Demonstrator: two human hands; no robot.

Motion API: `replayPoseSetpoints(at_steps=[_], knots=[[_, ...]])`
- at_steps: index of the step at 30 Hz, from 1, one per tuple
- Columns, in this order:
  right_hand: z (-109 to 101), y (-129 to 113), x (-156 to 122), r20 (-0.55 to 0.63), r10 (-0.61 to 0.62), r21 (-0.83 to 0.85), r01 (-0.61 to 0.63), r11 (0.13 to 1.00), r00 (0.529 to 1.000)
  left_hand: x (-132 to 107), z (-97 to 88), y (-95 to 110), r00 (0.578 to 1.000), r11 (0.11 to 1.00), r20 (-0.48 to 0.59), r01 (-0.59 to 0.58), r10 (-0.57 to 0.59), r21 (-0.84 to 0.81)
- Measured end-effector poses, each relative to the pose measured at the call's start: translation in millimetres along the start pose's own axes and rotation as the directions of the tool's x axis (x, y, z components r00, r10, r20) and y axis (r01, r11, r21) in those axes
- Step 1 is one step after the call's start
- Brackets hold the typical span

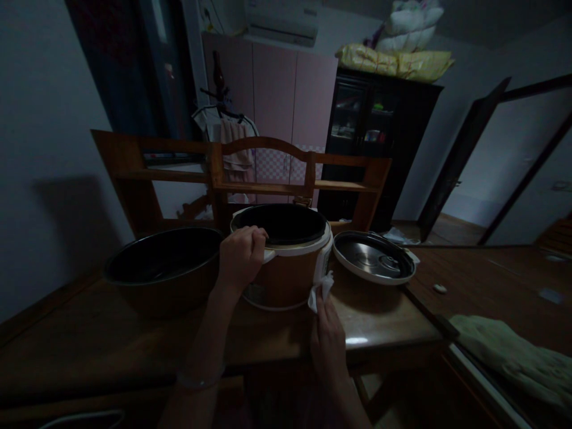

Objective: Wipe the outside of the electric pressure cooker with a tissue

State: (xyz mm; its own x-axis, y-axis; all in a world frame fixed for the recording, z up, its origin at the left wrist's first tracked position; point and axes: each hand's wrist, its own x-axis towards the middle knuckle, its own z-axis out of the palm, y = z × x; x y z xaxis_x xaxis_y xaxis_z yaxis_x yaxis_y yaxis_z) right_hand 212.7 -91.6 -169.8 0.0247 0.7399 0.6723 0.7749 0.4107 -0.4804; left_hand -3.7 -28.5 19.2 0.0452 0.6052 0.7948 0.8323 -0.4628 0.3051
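Observation:
An orange and white rice cooker (286, 262) stands open on the wooden table (379, 316), its dark inner bowl showing. My left hand (241, 255) grips the cooker's near left rim, fingers curled over the edge. My right hand (328, 336) presses a white cloth (320, 290) against the cooker's right side, fingers closed on it. The cooker's round lid (374, 257) lies face up on the table just to the right.
A large dark metal bowl (163, 268) sits left of the cooker. A wooden shelf rack (250, 179) rises behind. A black cabinet (379, 143) and pink wardrobe stand at the back. A green cloth (513, 354) lies at lower right.

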Motion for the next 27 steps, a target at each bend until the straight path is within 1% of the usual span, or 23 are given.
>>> replayPoseSetpoints(at_steps=[3,6,8,11,16,21,27], knots=[[-3,6,0,-0.032,0.071,0.063,-0.069,0.996,0.997,0,0.0,0,1.0,1.0,-0.007,-0.002,0.002,0.001],[-10,2,8,-0.083,0.104,0.13,-0.093,0.987,0.991,0,-0.3,0,1.0,1.0,-0.006,-0.007,0.008,0.009],[-15,-4,16,-0.094,0.086,0.159,-0.071,0.985,0.992,0,-0.4,0,1.0,1.0,-0.006,-0.011,0.012,0.01],[-18,-16,28,-0.093,0.022,0.158,-0.007,0.987,0.995,0,-0.3,0,1.0,1.0,-0.007,-0.005,0.005,0.001],[-11,-28,38,-0.067,-0.064,0.105,0.071,0.992,0.996,0,0.3,-1,1.0,1.0,-0.003,0.002,-0.002,-0.005],[-4,-23,34,-0.052,-0.094,0.051,0.097,0.994,0.994,0,0.6,-1,1.0,1.0,0.003,-0.002,0.002,-0.007],[-2,-14,27,-0.025,-0.088,0.018,0.088,0.996,0.996,0,1.0,-2,1.0,1.0,0.0,-0.005,0.005,-0.015]])
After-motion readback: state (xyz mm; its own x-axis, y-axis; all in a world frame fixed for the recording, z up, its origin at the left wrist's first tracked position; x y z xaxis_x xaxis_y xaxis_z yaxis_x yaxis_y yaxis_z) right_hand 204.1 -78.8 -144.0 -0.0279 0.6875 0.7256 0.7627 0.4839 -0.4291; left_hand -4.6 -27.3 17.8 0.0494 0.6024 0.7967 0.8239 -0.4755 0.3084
